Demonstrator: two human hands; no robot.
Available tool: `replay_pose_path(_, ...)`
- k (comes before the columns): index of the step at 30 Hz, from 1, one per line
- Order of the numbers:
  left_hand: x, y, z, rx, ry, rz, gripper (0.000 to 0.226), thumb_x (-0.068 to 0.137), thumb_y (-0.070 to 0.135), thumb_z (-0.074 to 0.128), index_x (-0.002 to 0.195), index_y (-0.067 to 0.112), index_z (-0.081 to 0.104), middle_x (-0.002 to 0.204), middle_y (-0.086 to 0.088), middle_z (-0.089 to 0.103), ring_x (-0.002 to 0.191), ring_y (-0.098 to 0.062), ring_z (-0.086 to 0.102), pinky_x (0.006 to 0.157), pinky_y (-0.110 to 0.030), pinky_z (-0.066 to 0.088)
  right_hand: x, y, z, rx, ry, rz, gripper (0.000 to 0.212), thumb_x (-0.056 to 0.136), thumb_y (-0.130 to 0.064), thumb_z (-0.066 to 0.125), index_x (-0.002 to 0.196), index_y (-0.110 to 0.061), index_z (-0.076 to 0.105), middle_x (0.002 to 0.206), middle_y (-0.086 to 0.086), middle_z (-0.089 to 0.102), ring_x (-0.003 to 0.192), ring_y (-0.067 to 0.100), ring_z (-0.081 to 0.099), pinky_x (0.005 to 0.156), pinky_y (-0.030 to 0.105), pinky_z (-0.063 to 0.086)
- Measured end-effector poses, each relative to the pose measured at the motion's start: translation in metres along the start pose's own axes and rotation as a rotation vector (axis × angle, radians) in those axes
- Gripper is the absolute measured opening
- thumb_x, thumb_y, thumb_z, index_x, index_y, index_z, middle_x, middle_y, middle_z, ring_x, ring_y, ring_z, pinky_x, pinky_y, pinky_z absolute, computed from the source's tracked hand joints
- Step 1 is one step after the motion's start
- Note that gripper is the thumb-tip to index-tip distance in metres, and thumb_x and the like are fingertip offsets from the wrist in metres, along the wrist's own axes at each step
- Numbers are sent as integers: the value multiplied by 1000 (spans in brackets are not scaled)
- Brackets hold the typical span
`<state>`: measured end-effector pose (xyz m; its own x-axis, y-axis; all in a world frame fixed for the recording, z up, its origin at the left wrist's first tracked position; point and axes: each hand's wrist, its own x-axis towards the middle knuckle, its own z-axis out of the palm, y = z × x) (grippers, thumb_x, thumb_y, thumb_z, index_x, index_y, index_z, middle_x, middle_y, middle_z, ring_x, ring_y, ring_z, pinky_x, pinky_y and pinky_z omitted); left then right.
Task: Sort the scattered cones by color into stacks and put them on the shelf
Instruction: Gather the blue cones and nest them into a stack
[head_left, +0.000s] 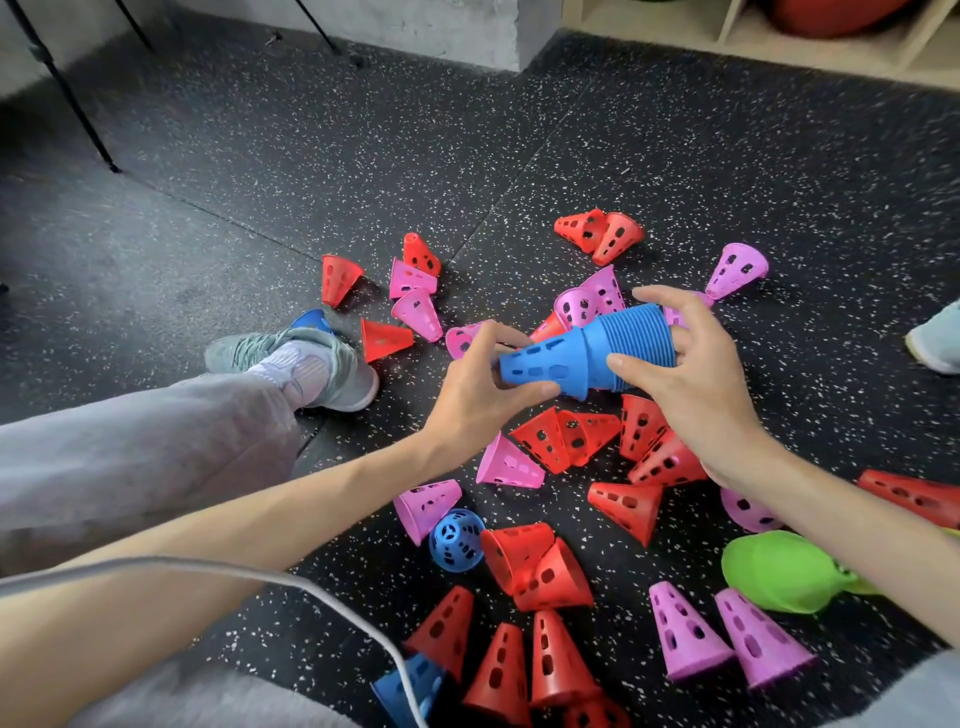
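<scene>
1. The blue stack (613, 353) of nested cones lies on its side in the air above the floor (519, 156), narrow end to the left, near the middle of the scattered cones.
2. The left hand (478, 395) grips the narrow end, thumb beneath and fingers curled over the top. The right hand (696, 374) holds the ribbed wide end, fingers spread around the rims and thumb on the near side.
3. Both forearms reach in from the near edge and are bare.
4. Red cones (550, 441) and pink cones (509, 465) lie directly under and around the stack, most tipped over, several touching or overlapping.
5. A loose blue cone (457, 540) lies mouth-up between a pink cone and a red pair. Another blue cone (410, 691) is cut off at the bottom edge, crossed by a grey cable (332, 597).
6. A further blue piece (311, 319) is mostly hidden behind a shoe (322, 364).
7. A green object (779, 571) lies partly hidden under the right forearm; its shape cannot be made out.
8. Open floor extends up and to the left of the pile. Black stand legs (78, 109) stand at the far left.
9. The shelf (753, 36) runs along the upper right, cut off by the top edge; a second shoe (935, 338) is cut off at the right edge.
</scene>
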<state>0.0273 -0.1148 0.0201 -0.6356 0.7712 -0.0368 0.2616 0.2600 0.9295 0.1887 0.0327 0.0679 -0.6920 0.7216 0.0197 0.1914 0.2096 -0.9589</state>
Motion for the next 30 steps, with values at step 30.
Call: replay_pose_path(30,-35,-4,-27,230,-195,45,37,88,25,81,122,19,67,83,13,74,66,-3,62,67,-15,45,-9,9,15,-186,-198,-66,58,84,-14,79,134,-31,54,126,-24,56,119,7,53,106,35,43)
